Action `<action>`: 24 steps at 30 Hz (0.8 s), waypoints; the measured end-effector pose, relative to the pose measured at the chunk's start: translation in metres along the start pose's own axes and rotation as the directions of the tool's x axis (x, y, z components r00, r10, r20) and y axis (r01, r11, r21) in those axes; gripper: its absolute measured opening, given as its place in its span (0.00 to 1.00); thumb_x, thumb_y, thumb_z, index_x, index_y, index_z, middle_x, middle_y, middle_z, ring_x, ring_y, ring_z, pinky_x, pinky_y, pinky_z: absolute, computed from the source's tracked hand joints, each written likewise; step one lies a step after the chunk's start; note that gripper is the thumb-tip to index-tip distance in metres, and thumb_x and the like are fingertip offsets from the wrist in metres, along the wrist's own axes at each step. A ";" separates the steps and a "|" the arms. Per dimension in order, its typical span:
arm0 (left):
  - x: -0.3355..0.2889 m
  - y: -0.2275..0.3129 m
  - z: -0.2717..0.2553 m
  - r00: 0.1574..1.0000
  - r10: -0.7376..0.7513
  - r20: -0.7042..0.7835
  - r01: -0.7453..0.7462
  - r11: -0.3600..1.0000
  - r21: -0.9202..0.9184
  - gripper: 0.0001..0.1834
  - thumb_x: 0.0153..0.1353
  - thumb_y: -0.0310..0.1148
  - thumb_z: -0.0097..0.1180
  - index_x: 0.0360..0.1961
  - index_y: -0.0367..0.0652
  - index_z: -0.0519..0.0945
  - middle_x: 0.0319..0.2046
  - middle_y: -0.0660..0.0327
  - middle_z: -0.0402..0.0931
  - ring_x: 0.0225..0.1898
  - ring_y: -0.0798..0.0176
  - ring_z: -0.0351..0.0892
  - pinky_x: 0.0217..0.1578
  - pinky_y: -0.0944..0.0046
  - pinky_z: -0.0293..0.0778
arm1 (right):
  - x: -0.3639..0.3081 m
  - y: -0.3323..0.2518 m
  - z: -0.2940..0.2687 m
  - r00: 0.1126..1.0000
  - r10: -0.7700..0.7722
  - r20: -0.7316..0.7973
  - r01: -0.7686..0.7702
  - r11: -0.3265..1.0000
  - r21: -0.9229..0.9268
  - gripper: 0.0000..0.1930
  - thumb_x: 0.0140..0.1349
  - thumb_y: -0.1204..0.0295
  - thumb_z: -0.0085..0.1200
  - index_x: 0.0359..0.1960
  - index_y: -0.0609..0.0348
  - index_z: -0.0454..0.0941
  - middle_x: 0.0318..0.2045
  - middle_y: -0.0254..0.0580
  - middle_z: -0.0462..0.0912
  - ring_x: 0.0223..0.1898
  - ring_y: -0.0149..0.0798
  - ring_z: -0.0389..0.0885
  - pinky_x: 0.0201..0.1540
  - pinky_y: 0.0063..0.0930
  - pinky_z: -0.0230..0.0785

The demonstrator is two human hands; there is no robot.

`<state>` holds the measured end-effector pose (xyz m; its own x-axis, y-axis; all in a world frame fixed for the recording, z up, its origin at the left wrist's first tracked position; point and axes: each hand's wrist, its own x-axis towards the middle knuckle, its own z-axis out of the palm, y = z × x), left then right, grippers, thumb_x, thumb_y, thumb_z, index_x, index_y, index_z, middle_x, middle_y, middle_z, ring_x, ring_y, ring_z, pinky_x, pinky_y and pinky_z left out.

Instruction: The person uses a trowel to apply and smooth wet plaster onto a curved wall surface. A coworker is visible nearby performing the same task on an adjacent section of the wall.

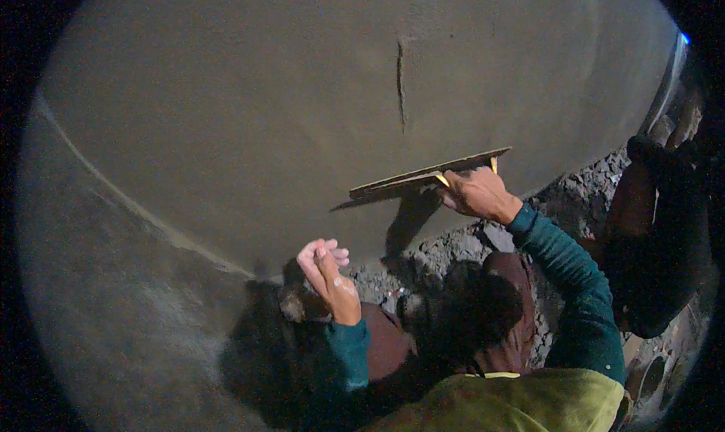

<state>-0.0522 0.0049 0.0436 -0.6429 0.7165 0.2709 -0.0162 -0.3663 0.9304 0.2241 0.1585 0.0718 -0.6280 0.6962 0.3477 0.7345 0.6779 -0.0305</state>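
Observation:
My right hand [481,194] is wrapped round the yellow handle of a long, flat plastering float [423,178]. The float is seen nearly edge-on, slanting up to the right in front of a smooth grey plastered wall [264,92]; whether its face touches the wall I cannot tell. A dark vertical groove [401,84] runs down the plaster above it. Lower and to the left, my left hand [328,277] is raised with its fingers curled and the thumb against them. Pale residue marks its skin, and nothing shows in its grasp.
A second plastered surface [136,296] meets the wall along a pale corner line at left. Broken rubble [453,249] lies along the wall's foot, close to my knees. At right is a dark shape [668,243], too dim to identify.

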 end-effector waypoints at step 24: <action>-0.003 -0.008 0.009 1.000 0.008 0.005 -0.008 1.000 -0.025 0.13 0.75 0.40 0.41 0.48 0.41 0.69 0.38 0.58 0.73 0.33 0.67 0.71 0.37 0.65 0.70 | -0.037 0.268 -0.359 0.450 0.114 -0.886 -0.297 0.954 -0.028 0.24 0.69 0.50 0.50 0.43 0.63 0.75 0.31 0.32 0.73 0.33 0.30 0.70 0.37 0.29 0.67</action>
<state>-0.0432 0.0105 0.0378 -0.6389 0.7165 0.2801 -0.0300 -0.3870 0.9216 0.5361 0.2294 0.3868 0.0284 0.1809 0.9831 0.8949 0.4336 -0.1056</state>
